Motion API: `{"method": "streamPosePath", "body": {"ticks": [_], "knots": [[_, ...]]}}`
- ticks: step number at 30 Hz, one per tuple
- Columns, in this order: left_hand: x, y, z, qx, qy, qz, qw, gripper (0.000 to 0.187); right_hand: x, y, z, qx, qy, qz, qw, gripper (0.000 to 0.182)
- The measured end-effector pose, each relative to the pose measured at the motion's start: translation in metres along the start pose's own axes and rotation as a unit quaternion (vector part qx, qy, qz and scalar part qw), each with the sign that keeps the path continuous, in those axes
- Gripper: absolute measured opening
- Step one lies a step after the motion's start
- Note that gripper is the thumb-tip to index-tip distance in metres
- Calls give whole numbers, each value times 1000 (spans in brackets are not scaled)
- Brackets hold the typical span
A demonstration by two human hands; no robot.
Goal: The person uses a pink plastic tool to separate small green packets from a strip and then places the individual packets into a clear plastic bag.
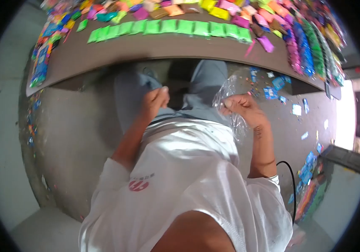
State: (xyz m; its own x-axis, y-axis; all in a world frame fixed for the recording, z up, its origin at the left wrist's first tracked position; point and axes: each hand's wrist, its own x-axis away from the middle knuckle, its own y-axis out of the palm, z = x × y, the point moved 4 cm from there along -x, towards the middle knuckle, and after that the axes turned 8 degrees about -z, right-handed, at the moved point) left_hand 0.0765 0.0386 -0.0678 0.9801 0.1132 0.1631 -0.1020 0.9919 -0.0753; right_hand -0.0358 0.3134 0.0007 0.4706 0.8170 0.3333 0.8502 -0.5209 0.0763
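My right hand (245, 108) pinches a crumpled clear plastic bag (227, 90) over my right thigh. The bag's thin film hangs above and below the fingers. Over my lap, my left hand (156, 101) is closed with its fingers curled, and nothing shows in it. Both hands are below the front edge of the brown table (138, 49). On the table, a row of bright green packets (168, 26) lies side by side, apart from both hands.
Loose multicoloured packets (172, 10) are heaped along the table's back. Long filled bags (302, 46) lie at the right, another bundle (41, 63) at the left. Blue wrappers (272, 92) litter the floor. A black cable (291, 176) runs beside my right arm.
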Motion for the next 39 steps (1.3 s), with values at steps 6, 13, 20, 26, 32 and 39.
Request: {"method": "streamPosePath", "body": {"ticks": [6, 13, 20, 26, 32, 39], "knots": [[11, 10, -4, -62, -60, -5, 996, 43, 119, -120, 47, -75, -183, 236, 951, 23], [25, 19, -3, -65, -110, -31, 991, 43, 145, -149, 129, -279, -169, 177, 929, 38], [1, 35, 33, -75, -92, -20, 993, 50, 110, -103, 8, -83, -147, 219, 961, 34], [1, 51, 48, 36, -2, -162, 986, 50, 51, 11, -30, 493, -200, 210, 820, 53], [3, 46, 48, 23, -26, -185, 982, 49, 0, 93, -3, 589, -126, 137, 786, 45], [7, 39, 51, -107, 3, -88, 990, 32, -28, 109, -11, 620, -130, 98, 768, 41]]}}
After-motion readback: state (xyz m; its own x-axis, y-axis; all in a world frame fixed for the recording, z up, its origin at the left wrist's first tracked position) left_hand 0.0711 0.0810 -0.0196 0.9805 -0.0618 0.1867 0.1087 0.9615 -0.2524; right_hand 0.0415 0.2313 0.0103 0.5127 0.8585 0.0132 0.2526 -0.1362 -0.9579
